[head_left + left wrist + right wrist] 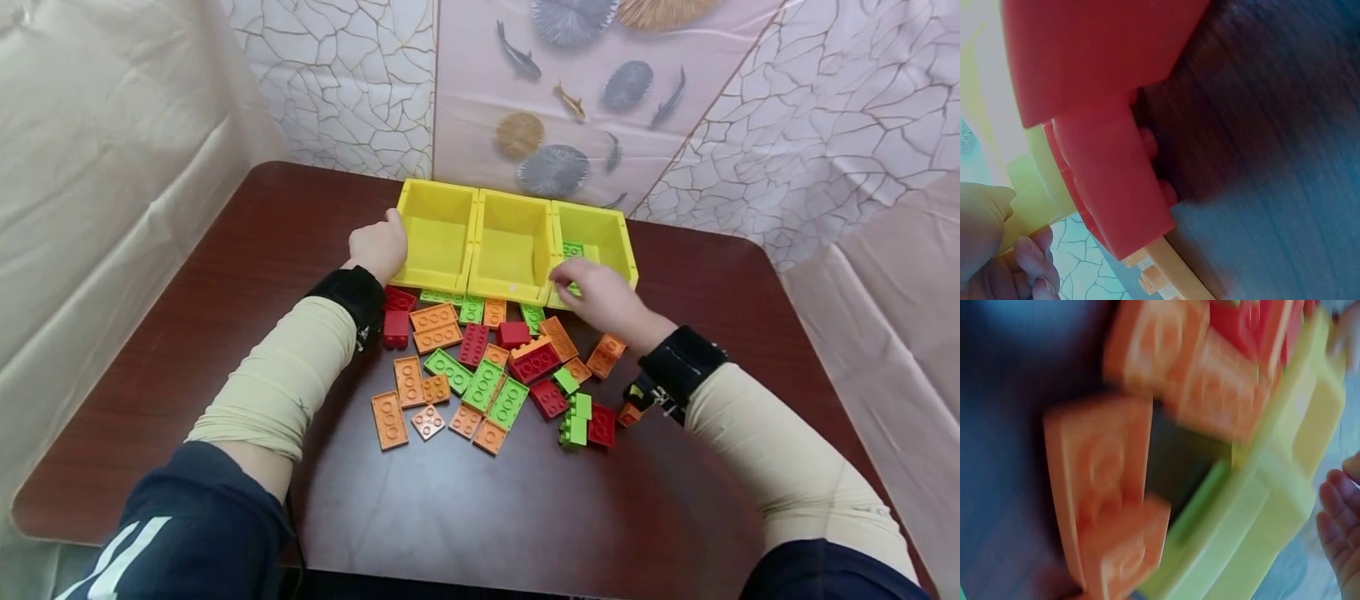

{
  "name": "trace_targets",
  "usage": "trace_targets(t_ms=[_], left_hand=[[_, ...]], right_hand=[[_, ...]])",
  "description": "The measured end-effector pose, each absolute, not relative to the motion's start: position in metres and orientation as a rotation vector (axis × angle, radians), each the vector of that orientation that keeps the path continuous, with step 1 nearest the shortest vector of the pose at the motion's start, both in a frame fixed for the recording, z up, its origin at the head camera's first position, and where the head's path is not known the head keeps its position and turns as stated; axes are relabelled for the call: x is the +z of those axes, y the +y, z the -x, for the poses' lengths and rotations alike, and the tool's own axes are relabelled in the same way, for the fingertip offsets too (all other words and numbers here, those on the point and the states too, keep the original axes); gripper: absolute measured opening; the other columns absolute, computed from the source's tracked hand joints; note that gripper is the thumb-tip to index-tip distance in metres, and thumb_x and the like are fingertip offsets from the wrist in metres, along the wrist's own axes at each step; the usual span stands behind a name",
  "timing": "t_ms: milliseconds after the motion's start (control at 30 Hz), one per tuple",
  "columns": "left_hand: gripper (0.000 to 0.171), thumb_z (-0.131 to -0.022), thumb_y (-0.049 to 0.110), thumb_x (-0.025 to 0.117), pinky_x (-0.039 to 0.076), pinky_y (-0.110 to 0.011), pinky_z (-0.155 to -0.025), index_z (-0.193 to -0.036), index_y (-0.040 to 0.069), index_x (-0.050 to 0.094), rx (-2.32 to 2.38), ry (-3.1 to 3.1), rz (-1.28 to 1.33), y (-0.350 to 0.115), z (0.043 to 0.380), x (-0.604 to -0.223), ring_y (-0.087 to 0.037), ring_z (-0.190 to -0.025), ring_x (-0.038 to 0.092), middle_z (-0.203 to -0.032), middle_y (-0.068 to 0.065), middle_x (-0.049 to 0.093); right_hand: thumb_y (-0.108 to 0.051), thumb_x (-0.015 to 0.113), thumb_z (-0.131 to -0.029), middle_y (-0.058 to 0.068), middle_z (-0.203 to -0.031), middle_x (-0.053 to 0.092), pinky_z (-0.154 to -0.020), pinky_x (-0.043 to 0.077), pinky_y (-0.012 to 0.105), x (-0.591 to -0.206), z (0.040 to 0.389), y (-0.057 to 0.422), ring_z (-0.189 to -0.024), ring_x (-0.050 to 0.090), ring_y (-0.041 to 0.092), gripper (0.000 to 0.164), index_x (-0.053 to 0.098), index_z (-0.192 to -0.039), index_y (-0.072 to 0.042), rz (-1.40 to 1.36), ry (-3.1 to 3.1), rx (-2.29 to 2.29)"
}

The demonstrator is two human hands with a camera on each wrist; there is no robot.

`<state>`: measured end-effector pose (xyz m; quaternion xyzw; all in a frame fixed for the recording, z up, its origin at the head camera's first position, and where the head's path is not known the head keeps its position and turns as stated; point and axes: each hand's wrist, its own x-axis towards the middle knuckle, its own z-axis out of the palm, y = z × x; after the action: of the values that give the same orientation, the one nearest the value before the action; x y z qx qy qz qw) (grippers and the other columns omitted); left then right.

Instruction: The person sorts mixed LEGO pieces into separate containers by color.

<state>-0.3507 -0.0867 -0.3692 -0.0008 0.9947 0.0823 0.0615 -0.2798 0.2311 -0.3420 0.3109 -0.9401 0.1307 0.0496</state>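
Three joined yellow bins [512, 293] stand at the back of the table. My left hand [379, 247] grips the left bin's outer edge; in the left wrist view the thumb and curled fingers of that hand [1029, 262] pinch the yellow wall. My right hand [600, 302] hovers over the front rim of the right bin, its fingers loosely bent with nothing seen between them. Inside that bin lie green toy bricks [573, 249], partly hidden by the hand. In the right wrist view the fingers of the right hand [1341, 519] hang beside the yellow rim [1254, 494].
Loose red bricks [473, 345], orange bricks [390, 421] and green bricks [482, 386] are spread over the dark wooden table [420, 508] in front of the bins. A patterned cloth wall [345, 83] rises right behind the table.
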Motion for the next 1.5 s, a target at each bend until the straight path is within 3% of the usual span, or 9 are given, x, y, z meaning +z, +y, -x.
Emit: trace_targets(t_ms=[100, 200, 333, 533, 900, 1200, 1500], left_hand=[[0.044, -0.098, 0.017, 0.041, 0.047, -0.046, -0.076, -0.134, -0.002, 0.023, 0.244, 3.013, 0.007, -0.090, 0.350, -0.368, -0.031, -0.079, 0.057, -0.091, -0.017, 0.056], [0.044, -0.097, 0.016, 0.042, 0.048, -0.045, -0.075, -0.133, -0.003, 0.023, 0.241, 3.016, -0.009, -0.091, 0.348, -0.368, -0.031, -0.078, 0.057, -0.090, -0.017, 0.056], [0.043, -0.097, 0.015, 0.042, 0.048, -0.045, -0.074, -0.131, -0.003, 0.024, 0.251, 3.024, -0.019, -0.090, 0.345, -0.367, -0.031, -0.078, 0.057, -0.089, -0.017, 0.056], [0.041, -0.097, 0.014, 0.041, 0.048, -0.045, -0.073, -0.131, -0.003, 0.025, 0.252, 3.037, -0.024, -0.085, 0.344, -0.368, -0.030, -0.077, 0.057, -0.090, -0.017, 0.057], [0.042, -0.097, 0.016, 0.043, 0.048, -0.045, -0.074, -0.131, -0.002, 0.026, 0.272, 3.045, -0.019, -0.085, 0.344, -0.369, -0.031, -0.077, 0.057, -0.090, -0.017, 0.057], [0.039, -0.098, 0.012, 0.036, 0.047, -0.045, -0.075, -0.132, -0.002, 0.024, 0.272, 3.021, 0.004, -0.085, 0.348, -0.368, -0.030, -0.078, 0.057, -0.091, -0.016, 0.057], [0.040, -0.098, 0.013, 0.038, 0.048, -0.045, -0.074, -0.132, -0.002, 0.024, 0.251, 3.014, 0.008, -0.084, 0.349, -0.366, -0.030, -0.078, 0.057, -0.093, -0.018, 0.058]], right_hand=[[-0.010, 0.059, -0.090, 0.011, -0.097, 0.063, -0.075, 0.048, 0.039, -0.346, 0.269, 0.216, -0.087, 0.059, 0.024, 0.017, 0.064, -0.104, -0.002, -1.038, -2.894, 0.310], [-0.013, 0.057, -0.092, 0.007, -0.079, 0.060, -0.062, 0.044, 0.033, -0.352, 0.265, 0.206, -0.070, 0.055, 0.020, 0.009, 0.063, -0.091, -0.005, -0.988, -2.965, 0.166], [-0.020, 0.054, -0.093, 0.003, -0.060, 0.046, -0.051, 0.034, 0.030, -0.359, 0.265, 0.196, -0.053, 0.045, 0.017, 0.019, 0.054, -0.077, -0.009, -0.829, -3.034, -0.079], [-0.030, 0.059, -0.091, 0.002, -0.054, 0.043, -0.042, 0.040, 0.034, -0.364, 0.262, 0.184, -0.046, 0.048, 0.018, 0.026, 0.057, -0.076, -0.008, -0.684, -3.050, -0.322], [-0.035, 0.064, -0.087, -0.001, -0.054, 0.040, -0.044, 0.036, 0.031, -0.367, 0.261, 0.182, -0.049, 0.047, 0.017, 0.030, 0.053, -0.072, -0.012, -0.597, -3.199, -0.271], [-0.027, 0.059, -0.090, -0.003, -0.056, 0.027, -0.053, 0.022, 0.028, -0.356, 0.255, 0.188, -0.050, 0.029, 0.014, 0.032, 0.041, -0.068, -0.011, -0.606, -3.312, 0.118], [-0.026, 0.060, -0.091, 0.003, -0.071, 0.051, -0.058, 0.033, 0.031, -0.347, 0.253, 0.200, -0.055, 0.040, 0.016, 0.017, 0.055, -0.092, -0.009, -0.683, -3.303, 0.522]])
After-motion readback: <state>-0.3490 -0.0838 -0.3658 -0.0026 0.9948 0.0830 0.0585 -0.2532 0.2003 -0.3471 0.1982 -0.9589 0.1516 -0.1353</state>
